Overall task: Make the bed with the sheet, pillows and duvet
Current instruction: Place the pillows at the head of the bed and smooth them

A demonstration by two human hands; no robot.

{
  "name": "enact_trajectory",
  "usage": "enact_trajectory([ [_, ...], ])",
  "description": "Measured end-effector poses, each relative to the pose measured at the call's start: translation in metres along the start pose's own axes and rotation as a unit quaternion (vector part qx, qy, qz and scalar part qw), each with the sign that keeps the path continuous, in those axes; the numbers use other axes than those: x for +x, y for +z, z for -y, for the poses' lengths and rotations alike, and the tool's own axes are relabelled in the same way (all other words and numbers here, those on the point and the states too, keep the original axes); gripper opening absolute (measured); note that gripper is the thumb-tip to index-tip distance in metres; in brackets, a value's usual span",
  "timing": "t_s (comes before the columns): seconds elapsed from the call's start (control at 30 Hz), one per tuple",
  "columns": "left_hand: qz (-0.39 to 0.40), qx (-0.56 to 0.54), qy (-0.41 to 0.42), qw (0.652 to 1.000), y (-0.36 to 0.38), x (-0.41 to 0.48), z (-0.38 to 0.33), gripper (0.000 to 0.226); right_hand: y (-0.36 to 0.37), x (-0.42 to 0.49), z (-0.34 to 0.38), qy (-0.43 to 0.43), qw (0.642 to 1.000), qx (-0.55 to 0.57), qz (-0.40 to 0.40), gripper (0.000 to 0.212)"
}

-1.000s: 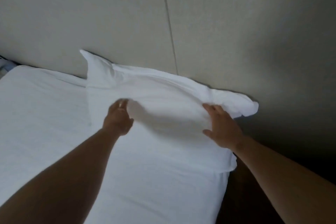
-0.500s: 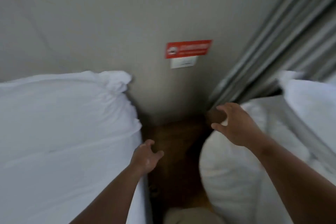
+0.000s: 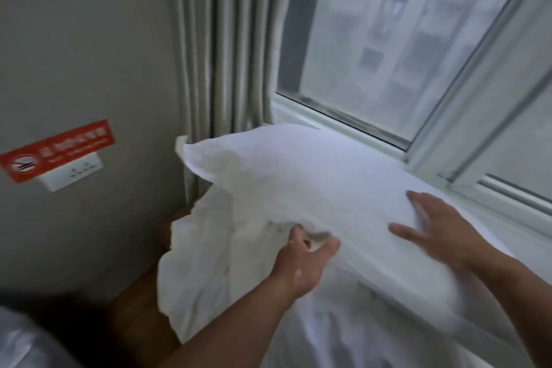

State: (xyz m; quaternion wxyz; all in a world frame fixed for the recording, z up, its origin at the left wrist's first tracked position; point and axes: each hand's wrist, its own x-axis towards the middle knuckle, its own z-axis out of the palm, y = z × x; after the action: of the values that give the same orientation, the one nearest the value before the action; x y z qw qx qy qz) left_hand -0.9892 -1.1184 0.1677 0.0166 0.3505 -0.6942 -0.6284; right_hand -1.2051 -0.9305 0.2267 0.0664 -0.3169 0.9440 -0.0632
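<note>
While the left hand (image 3: 301,260) grips the pillow (image 3: 298,176) edge, the right hand (image 3: 439,230) lies flat atop it.

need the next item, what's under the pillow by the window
Crumpled white bedding lies bunched under the pillow, whose near edge the left hand grips while the right hand rests on top. What the heap sits on is covered.

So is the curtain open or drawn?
Open: the curtain is bunched in folds at the left edge of the window, leaving the glass uncovered.
</note>
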Motion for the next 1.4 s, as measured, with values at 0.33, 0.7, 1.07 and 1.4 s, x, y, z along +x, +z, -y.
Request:
enact_trajectory([
  [0.33, -0.15, -0.176, -0.101, 0.968, 0.087, 0.05, -0.047, 0.082, 0.014, 0.13, -0.056, -0.029, 0.995, 0.086, 0.041, 0.109],
  [0.7, -0.266, -0.39, 0.04, 0.88, 0.105, 0.0, -0.052, 0.041, -0.013, 0.111, -0.015, -0.102, 0.967, 0.17, -0.159, 0.057],
  [1.07, -0.472, -0.465, 0.217, 0.717, 0.115, -0.283, -0.012, 0.058, -0.095, -0.135, 0.118, -0.444, 0.838, 0.281, -0.145, 0.061],
  [1.4, -0.799, -0.414, 0.176, 0.4, 0.257, -0.639, 0.132, 0.023, -0.009, -0.508, 0.148, -0.701, 0.603, 0.362, 0.115, 0.045],
])
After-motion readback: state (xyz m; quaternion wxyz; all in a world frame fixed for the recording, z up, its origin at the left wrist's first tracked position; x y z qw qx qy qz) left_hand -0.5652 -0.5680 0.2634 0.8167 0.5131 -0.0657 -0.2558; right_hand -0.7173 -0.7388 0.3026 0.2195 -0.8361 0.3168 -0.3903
